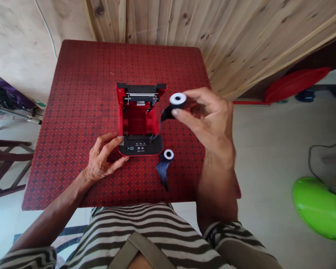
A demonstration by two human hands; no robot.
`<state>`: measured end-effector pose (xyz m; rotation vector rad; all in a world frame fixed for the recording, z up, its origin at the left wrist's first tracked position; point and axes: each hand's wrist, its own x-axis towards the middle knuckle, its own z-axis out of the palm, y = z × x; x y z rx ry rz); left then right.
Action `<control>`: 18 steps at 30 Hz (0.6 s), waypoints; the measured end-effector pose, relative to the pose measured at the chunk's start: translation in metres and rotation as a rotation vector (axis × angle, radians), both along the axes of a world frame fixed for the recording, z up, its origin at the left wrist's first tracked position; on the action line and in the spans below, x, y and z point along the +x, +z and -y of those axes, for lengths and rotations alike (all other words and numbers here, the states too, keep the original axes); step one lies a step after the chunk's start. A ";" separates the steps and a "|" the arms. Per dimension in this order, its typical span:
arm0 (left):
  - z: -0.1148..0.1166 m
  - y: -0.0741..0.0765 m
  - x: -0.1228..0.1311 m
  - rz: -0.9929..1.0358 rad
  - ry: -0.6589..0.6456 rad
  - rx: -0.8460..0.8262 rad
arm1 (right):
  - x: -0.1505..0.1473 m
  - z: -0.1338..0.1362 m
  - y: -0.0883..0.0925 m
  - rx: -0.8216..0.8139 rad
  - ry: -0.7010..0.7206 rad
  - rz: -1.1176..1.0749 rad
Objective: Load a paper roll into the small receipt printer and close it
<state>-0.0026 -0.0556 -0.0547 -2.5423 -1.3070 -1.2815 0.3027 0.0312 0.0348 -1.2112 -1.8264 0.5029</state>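
Note:
A small red and black printer (140, 145) stands on the table with its lid (141, 89) raised and its red inner bay exposed. My left hand (102, 157) grips its front left corner, fingers on the side and top, thumb at the front edge. Up to the right of the printer, my right hand (209, 119) pinches a roll of dark ribbon (178, 100) with a white core. A loose dark strip hangs from that roll toward the printer's right side. On the table by the printer's front right corner is a second ribbon roll (168, 154), its dark tail partly unwound toward me.
The red patterned table (80, 89) stands against a wooden plank wall (168, 22). To the left is a dark wooden chair (8, 164). A bright green plastic object (319, 209) sits on the floor at right, with a black cable near it.

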 end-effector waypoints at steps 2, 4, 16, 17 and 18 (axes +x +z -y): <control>0.000 0.001 0.000 0.010 -0.007 0.001 | 0.015 -0.017 -0.035 -0.041 -0.074 -0.204; -0.001 0.001 0.001 0.010 -0.009 0.008 | 0.022 -0.032 -0.070 -0.086 -0.145 -0.284; -0.003 0.001 0.001 0.004 -0.025 0.041 | 0.018 -0.036 -0.110 -0.271 -0.129 -0.162; -0.003 0.002 0.001 0.008 -0.031 0.038 | 0.021 -0.031 -0.105 -0.270 -0.138 -0.155; -0.003 0.002 0.001 0.011 -0.037 0.034 | 0.025 -0.023 -0.099 -0.261 -0.158 -0.145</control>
